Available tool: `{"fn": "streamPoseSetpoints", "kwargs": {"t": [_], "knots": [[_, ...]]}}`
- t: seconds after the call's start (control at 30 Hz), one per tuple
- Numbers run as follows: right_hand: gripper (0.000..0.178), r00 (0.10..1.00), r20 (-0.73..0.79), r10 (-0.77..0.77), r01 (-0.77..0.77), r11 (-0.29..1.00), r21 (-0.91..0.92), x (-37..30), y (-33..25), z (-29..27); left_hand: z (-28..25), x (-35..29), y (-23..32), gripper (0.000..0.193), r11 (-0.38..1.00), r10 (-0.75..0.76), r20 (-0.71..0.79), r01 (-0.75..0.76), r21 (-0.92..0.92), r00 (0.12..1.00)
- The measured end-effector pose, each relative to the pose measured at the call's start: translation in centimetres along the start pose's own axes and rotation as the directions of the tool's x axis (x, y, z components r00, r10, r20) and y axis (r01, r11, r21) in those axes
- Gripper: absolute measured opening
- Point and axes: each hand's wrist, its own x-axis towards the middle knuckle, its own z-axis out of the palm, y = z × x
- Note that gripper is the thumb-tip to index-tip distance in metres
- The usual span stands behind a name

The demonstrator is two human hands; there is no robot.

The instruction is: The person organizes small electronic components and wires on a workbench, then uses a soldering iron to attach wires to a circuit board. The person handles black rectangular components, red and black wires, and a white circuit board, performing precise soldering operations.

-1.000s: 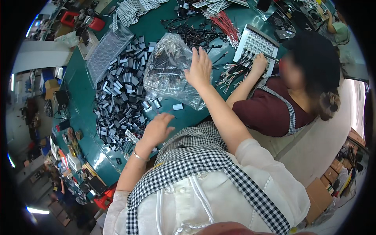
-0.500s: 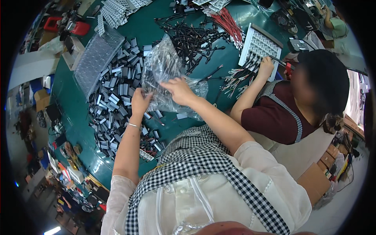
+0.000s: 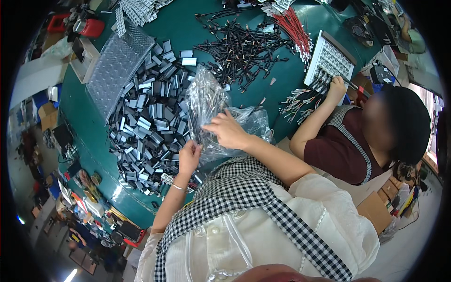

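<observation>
A crinkled clear plastic bag [image 3: 206, 94] with thin dark and metallic-looking pieces inside lies in front of me on the green table. My left hand [image 3: 189, 159] is closed in a pinch at the bag's lower left edge. Across the middle of the bag rests my right hand [image 3: 229, 131], its fingers stretched out and touching the plastic. Small grey channel-shaped parts [image 3: 155, 110] form a wide heap to the left of the bag. What lies under my right palm is hidden.
Black cable pieces [image 3: 244, 49] are piled beyond the bag, with red wires [image 3: 293, 33] beside them. To the right a co-worker's hand [image 3: 336, 89] works at a white tray [image 3: 324, 51] of small parts. A clear bubbled plastic sheet [image 3: 115, 70] lies far left.
My left hand has come nearer to me along the bag, and its fingers have closed on the edge. My right hand stays on the bag. The whole view has shifted somewhat.
</observation>
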Motion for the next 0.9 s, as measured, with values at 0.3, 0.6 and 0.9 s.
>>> {"fn": "streamPoseSetpoints", "kwargs": {"t": [0.3, 0.6, 0.9], "knots": [[0.045, 0.985, 0.007, 0.175, -0.174, 0.981, -0.088, -0.2, -1.5, -1.5, -2.0, 0.1, 2.2, 0.018, 0.968, 0.097, 0.053, -0.107, 0.228, 0.994], [0.034, 0.966, 0.239, -0.103, 0.023, 0.948, 0.317, -4.7, -5.8, -2.0, -4.2, -15.0, 1.4, 0.013, 0.824, -0.032, 0.114, 0.090, -0.559, 0.993], [0.029, 0.849, 0.518, -0.101, -0.221, 0.823, 0.523, -9.3, -6.2, -4.9, -6.4, -16.4, 5.7, 0.013, 0.962, 0.084, 0.278, -0.005, -0.272, 0.957]]}}
